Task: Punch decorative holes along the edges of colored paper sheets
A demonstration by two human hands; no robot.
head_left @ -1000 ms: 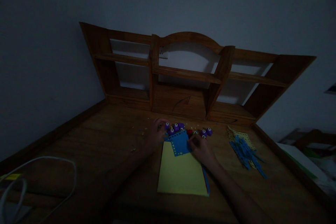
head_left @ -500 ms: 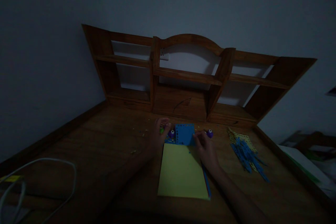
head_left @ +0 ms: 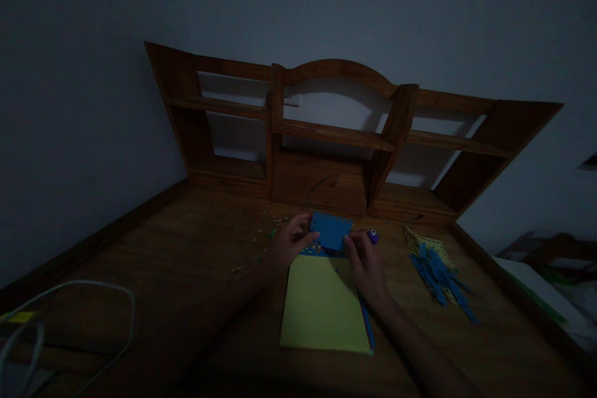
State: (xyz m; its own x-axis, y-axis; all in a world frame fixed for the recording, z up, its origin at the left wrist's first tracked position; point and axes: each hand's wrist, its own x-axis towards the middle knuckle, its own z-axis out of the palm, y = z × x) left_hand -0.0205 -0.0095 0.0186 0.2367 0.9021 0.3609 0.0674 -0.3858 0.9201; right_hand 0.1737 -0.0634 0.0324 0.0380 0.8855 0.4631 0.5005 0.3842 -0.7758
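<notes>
Both hands hold a small blue paper square [head_left: 332, 231] with punched holes along part of its edge, tilted above the table. My left hand [head_left: 290, 240] pinches its left side between thumb and fingers. At its lower right corner, my right hand [head_left: 365, 260] has it between thumb and fingertips. A sheet of yellow paper [head_left: 326, 305] lies just below, on top of blue and red sheets whose edges show at the right. A purple punch [head_left: 372, 236] stands beyond my right hand. Something green by my left hand is mostly covered.
Blue paper strips [head_left: 436, 273] lie heaped over a yellow punched piece [head_left: 437, 250] on the right. Small yellow scraps dot the wooden table [head_left: 186, 249]. A wooden shelf unit [head_left: 321, 180] stands at the back; a white cable [head_left: 133, 311] loops at the left.
My left hand has moved right from beside the punches and taken hold of the blue square's left side. The square is now lifted and tilted; my right hand has barely moved.
</notes>
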